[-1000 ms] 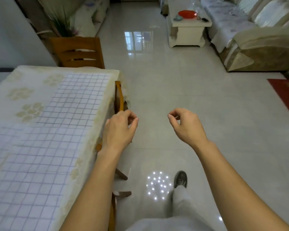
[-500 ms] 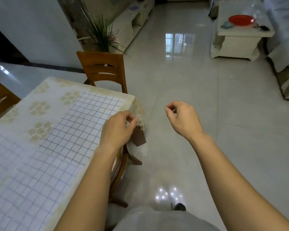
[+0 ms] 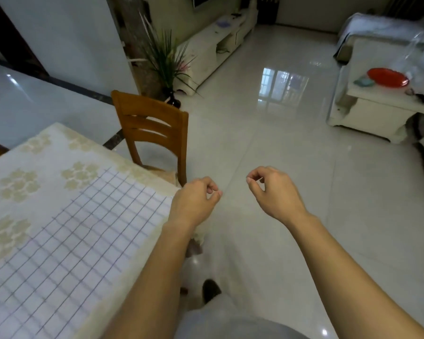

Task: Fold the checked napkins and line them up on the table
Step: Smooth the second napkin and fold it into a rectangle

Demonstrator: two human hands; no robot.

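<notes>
Checked napkin (image 3: 71, 241), white with thin dark lines, lies spread flat on the near right part of the desk (image 3: 47, 148), on a cream cloth with pale flower prints. Its far right corner reaches almost to the desk's right edge. The left grip (image 3: 194, 199) hangs at that corner, fingers curled in and thumb tip against the forefinger, with nothing visible between them; whether it touches the napkin I cannot tell. The right grip (image 3: 272, 192) is further right, over the shiny tiled floor (image 3: 255, 143) and apart from the desk, curled the same way, thumb pressed to forefinger, holding nothing. A wooden chair (image 3: 152, 128) stands at the desk's far right side. A potted plant (image 3: 164, 57) is beyond it. At far right a red plate (image 3: 387, 77) sits on a low white table (image 3: 377, 113). A dark shoe (image 3: 209, 288) shows near, between the forearms.
</notes>
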